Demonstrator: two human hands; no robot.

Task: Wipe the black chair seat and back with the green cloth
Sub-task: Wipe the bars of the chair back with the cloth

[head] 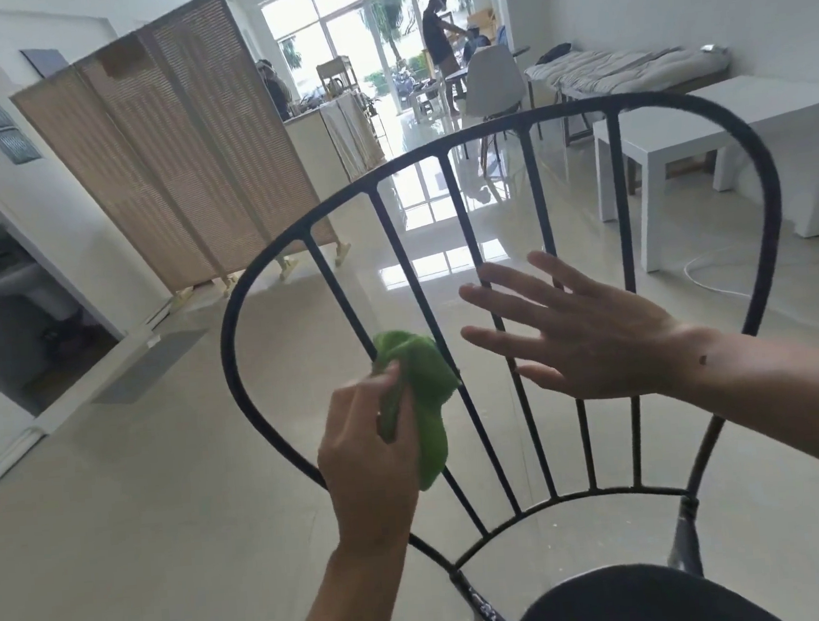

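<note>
Head view shows the left hand [370, 453] bunching the green cloth [417, 398] against a left bar of the black chair back [749, 175], seemingly to rub it, the right hand [591, 340] spread open near the middle bars, the seat [636, 603] nearest.

The black seat [636, 601] runs off the bottom edge at lower right, the left hand [370, 465] covers part of the green cloth [419, 397], and the far person [440, 38] is too small to read.
</note>
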